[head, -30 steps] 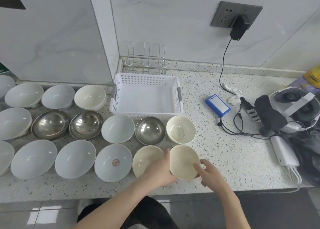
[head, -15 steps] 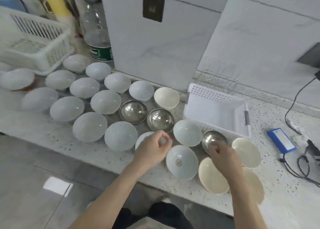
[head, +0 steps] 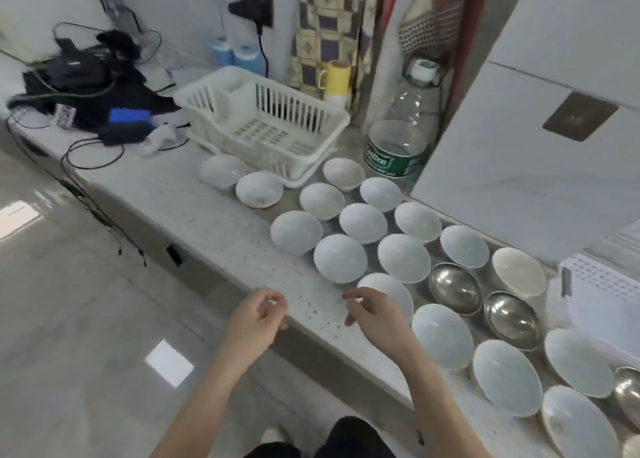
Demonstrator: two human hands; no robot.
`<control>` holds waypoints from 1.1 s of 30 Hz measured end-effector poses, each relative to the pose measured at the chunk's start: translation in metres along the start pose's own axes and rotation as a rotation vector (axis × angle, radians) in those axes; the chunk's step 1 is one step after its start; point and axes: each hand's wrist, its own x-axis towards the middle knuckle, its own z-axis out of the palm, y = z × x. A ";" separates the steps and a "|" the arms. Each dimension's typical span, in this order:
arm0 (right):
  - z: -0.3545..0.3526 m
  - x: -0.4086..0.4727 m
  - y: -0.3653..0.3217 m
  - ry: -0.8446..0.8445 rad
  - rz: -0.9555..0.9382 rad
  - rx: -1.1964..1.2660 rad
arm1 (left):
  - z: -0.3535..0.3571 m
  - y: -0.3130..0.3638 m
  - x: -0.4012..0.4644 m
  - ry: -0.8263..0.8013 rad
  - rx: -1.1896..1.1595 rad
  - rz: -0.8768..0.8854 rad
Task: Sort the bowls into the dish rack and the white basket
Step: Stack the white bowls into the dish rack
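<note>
Several white bowls (head: 341, 257) stand in rows on the speckled counter (head: 194, 212), with two steel bowls (head: 455, 288) and a cream bowl (head: 518, 272) further right. The white plastic dish rack (head: 221, 106) sits at the back, holding nothing. A corner of the white basket (head: 602, 284) shows at the right edge. My left hand (head: 258, 322) hovers over the counter's front edge, fingers loosely curled, holding nothing. My right hand (head: 375, 315), also loosely curled and holding nothing, hangs over the near rim of a white bowl (head: 394, 289).
A large water bottle (head: 398, 139) stands right of the rack, beside a white wall column (head: 519, 153). A yellow cup (head: 336, 77) and blue bottles (head: 235, 56) are behind the rack. Black devices and cables (head: 86, 77) lie at the far left. Tiled floor (head: 86, 319) is below.
The view has swung left from the basket end to the dish rack end. Both hands let go of the cream bowl they held a second ago and hold nothing now.
</note>
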 end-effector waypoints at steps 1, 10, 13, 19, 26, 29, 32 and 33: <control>0.009 0.004 -0.009 -0.012 0.007 0.006 | -0.010 -0.003 0.003 0.006 -0.004 -0.007; 0.051 0.061 -0.055 -0.074 0.062 0.040 | -0.056 -0.013 0.045 -0.009 -0.085 -0.079; 0.068 0.090 -0.070 -0.090 0.075 0.044 | -0.073 -0.015 0.070 -0.005 -0.087 -0.115; 0.101 0.162 -0.116 -0.156 0.078 0.112 | -0.128 -0.010 0.148 0.005 -0.042 -0.126; 0.107 0.240 -0.172 -0.136 0.057 0.221 | -0.174 0.014 0.241 0.008 0.014 -0.140; 0.103 0.257 -0.182 -0.094 0.070 0.251 | -0.185 0.020 0.265 0.008 -0.001 -0.165; 0.102 0.263 -0.186 -0.039 0.083 0.262 | -0.194 0.019 0.283 0.000 -0.017 -0.191; 0.103 0.263 -0.187 -0.020 0.094 0.266 | -0.197 0.018 0.289 -0.003 -0.024 -0.199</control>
